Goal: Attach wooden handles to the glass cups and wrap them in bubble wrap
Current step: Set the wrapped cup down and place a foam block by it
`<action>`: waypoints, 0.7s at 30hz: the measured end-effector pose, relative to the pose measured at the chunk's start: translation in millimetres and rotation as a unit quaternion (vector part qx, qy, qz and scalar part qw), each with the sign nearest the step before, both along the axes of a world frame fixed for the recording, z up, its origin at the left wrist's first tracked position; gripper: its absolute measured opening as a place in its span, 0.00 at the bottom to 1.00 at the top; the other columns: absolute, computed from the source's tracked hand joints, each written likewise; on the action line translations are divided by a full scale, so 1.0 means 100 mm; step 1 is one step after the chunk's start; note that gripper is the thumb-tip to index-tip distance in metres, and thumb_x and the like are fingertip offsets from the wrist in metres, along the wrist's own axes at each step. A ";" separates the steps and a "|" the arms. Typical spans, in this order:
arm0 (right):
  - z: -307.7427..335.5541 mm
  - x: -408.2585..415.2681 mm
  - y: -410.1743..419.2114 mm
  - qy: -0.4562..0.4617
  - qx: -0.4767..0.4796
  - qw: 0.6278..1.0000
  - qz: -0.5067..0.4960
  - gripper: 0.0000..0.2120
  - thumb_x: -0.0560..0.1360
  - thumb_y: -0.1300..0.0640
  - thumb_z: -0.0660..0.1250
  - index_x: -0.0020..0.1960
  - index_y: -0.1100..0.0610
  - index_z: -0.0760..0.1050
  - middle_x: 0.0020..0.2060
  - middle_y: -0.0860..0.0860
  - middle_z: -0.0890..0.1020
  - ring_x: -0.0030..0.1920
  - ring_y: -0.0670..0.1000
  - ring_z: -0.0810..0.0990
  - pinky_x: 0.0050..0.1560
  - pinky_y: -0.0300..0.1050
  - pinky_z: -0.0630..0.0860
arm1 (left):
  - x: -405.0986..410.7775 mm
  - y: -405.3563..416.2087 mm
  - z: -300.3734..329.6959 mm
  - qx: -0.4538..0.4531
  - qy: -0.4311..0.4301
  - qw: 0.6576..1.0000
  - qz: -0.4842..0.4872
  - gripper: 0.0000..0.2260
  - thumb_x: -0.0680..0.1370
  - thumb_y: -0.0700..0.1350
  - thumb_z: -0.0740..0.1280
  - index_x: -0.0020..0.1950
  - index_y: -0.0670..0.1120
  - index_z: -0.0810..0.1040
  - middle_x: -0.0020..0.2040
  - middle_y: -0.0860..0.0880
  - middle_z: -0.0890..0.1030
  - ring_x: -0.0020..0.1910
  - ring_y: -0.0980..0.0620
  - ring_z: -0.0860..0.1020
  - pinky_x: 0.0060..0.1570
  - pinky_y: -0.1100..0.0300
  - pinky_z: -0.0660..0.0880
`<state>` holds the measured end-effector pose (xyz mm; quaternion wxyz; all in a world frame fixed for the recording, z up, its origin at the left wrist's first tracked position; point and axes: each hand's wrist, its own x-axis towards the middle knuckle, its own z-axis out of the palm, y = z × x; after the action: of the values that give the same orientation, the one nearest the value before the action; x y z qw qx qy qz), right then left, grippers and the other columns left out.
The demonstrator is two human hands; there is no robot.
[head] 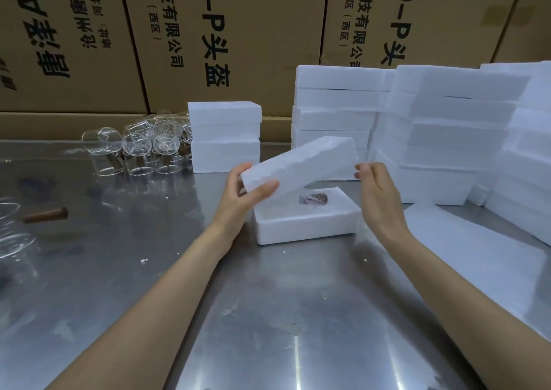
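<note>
Two hands yours: left hand [238,198] grips tilted foam lid [298,164] over open foam box [307,225] on surface [268,315]; right hand [377,193] relaxed at lid's far end. Wrapped cup [313,199] inside box; bare glass cups [140,148] far left.

cardboard cartons [253,31] behind table printed "有限公司", "(西区)", "头盔", "0-P"
</note>
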<state>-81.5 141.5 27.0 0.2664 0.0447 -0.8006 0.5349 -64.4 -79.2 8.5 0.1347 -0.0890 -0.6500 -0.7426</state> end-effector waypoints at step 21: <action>-0.11 0.06 -0.02 -0.105 -0.074 0.987 0.095 0.13 0.79 0.43 0.54 0.59 0.47 0.69 0.46 0.34 0.72 0.47 0.34 0.70 0.41 0.34 0.63 | 0.06 -0.04 -0.05 -0.176 0.020 0.984 0.007 0.39 0.58 0.61 0.74 0.66 0.58 0.64 0.62 0.53 0.72 0.64 0.50 0.72 0.56 0.65 0.72</action>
<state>-75.4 139.2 16.3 0.1314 0.0441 -0.7743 0.6175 -58.5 -83.1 3.1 0.1347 -0.1217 -0.7686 -0.6134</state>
